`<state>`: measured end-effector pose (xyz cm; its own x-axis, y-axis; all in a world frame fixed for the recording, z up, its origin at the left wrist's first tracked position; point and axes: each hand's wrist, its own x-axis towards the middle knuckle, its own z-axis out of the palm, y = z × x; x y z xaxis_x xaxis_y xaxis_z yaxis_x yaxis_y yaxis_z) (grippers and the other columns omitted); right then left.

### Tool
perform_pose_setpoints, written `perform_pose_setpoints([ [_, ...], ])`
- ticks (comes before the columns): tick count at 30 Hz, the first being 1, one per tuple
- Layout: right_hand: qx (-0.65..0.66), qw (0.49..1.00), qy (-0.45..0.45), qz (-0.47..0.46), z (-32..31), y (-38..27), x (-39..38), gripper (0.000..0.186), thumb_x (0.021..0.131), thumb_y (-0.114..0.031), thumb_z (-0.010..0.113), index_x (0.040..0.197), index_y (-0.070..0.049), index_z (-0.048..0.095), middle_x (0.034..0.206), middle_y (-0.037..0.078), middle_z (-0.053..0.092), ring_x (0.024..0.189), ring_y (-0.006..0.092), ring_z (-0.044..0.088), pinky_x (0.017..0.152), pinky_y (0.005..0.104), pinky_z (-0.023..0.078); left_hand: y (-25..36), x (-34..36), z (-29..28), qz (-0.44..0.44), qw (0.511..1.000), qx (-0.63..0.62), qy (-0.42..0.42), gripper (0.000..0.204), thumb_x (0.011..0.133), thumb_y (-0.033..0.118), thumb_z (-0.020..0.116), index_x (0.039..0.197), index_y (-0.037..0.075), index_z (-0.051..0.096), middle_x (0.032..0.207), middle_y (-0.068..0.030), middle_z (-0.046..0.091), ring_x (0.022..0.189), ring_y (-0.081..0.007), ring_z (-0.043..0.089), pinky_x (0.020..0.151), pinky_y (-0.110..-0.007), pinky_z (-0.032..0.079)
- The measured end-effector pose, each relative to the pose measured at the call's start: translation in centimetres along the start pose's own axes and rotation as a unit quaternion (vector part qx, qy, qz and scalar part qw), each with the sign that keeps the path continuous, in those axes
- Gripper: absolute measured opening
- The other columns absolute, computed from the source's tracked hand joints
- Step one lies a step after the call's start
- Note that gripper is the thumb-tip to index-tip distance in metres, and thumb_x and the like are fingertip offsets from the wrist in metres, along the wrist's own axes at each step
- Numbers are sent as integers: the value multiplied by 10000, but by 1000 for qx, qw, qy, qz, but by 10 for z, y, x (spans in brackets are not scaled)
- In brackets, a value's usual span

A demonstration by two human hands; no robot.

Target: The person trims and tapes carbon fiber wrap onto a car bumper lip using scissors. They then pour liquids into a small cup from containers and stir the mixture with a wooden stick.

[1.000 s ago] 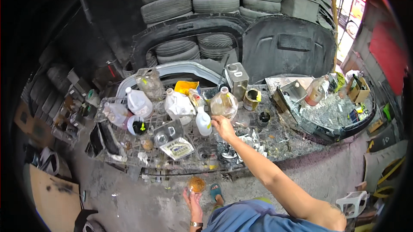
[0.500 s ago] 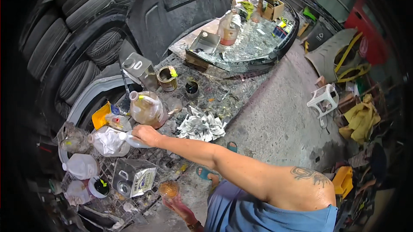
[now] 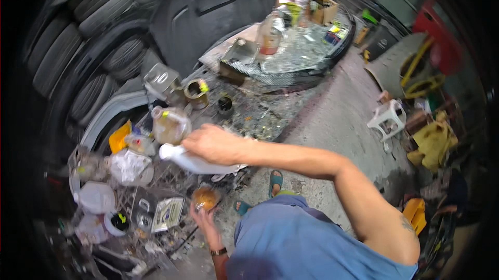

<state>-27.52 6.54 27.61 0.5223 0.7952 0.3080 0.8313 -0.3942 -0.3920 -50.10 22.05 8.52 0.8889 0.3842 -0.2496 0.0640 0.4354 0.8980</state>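
Observation:
My right hand [image 3: 214, 144] is closed on the handle of a white plastic jug [image 3: 191, 163], which lies tilted nearly sideways above the worktable with its neck toward the left. Lower down, my left hand [image 3: 204, 218] holds a clear plastic cup [image 3: 204, 198] containing something orange-brown. The cup is below the jug and apart from it. Behind the jug stands a translucent handled jug [image 3: 170, 124]. To the left is another translucent jug [image 3: 131, 168] with a white cloth or paper over it.
A square metal can [image 3: 155, 210] and a cloudy jug [image 3: 97, 197] stand at the near left. Farther back are a tall can [image 3: 162, 81], an open paint tin [image 3: 196, 93] and a black-filled pot [image 3: 225, 104]. Tires line the left wall; a white stool [image 3: 387, 118] is on the right floor.
My right hand has lifted the white jug off the crowded table and brought it right and nearer to me. My left hand with the cup has risen slightly.

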Motion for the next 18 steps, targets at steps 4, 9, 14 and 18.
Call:
perform_pose_setpoints([
  [4,-94,988,-119,-9,-16,15,-32,162,823,-107,530,953,-12,548,847,170,655,819,331,664,765,438,506,-16,25,22,-44,999,23,-3,669,925,233,609,1441,40,230,1014,-75,603,936,-150,578,850,-291,465],
  [9,-141,954,-262,-19,-14,30,-66,216,853,-127,509,1028,-5,545,799,168,674,763,337,680,722,437,526,-31,36,40,-23,999,34,-17,736,899,204,666,1445,30,203,956,-39,601,851,-97,556,784,-266,454],
  [14,-181,913,-366,14,-4,27,-82,290,879,-154,480,1131,-27,549,826,165,688,774,333,685,720,429,535,-33,36,58,9,1000,8,-7,827,836,157,738,1437,18,187,1031,-98,586,892,-128,577,793,-264,474],
  [18,-192,906,-378,0,18,27,-88,289,880,-158,473,1118,-21,563,899,168,690,793,320,689,725,420,539,-52,39,60,31,999,15,18,874,809,172,766,1439,13,181,1086,-129,566,947,-169,588,842,-299,478],
])
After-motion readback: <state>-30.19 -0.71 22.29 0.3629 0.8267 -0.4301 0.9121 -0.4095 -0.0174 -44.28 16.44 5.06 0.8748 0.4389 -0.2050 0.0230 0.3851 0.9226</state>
